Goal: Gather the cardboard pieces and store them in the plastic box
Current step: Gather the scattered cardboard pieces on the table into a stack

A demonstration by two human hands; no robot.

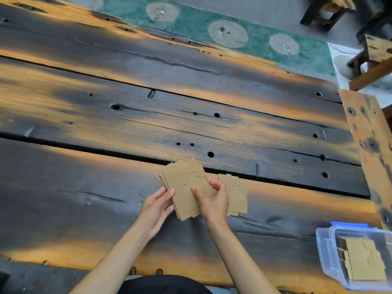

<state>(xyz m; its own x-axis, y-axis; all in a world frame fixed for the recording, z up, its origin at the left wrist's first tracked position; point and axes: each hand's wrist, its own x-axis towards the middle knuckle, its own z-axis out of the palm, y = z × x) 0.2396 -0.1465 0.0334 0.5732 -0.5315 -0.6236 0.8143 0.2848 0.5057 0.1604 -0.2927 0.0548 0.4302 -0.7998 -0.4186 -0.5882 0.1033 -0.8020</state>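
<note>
A fanned stack of cardboard sheets (182, 185) is held just above the near plank of the bench (63, 187), between both hands. The sheets are tan, rectangular, and scored with curved cut lines; their long axis runs from the person outward and leans a little to the left. The left hand (156, 205) supports the stack from its left edge, thumb on the top face and fingers curled beneath, so its grip is clamped on the stack. The right hand (213, 200) pinches the same stack near its right edge, thumb and forefinger closed on the upper sheets.

A second small pile of cardboard (238, 194) lies flat on the bench just right of the right hand, partly hidden by it; its long axis runs roughly parallel to the held stack. It appears not yet gathered, and the right hand is plainly the nearer one to it.

The plastic box (326, 249), clear with a blue clasp at its far rim, stands open at the near right corner of the bench, well apart from the hands, and already contains cardboard (364, 259). From the stack it lies to the right and towards the person, so the carry would likely fall to the right arm. Beyond the bench are a green mat (191, 22) and wooden stools (375, 60).
</note>
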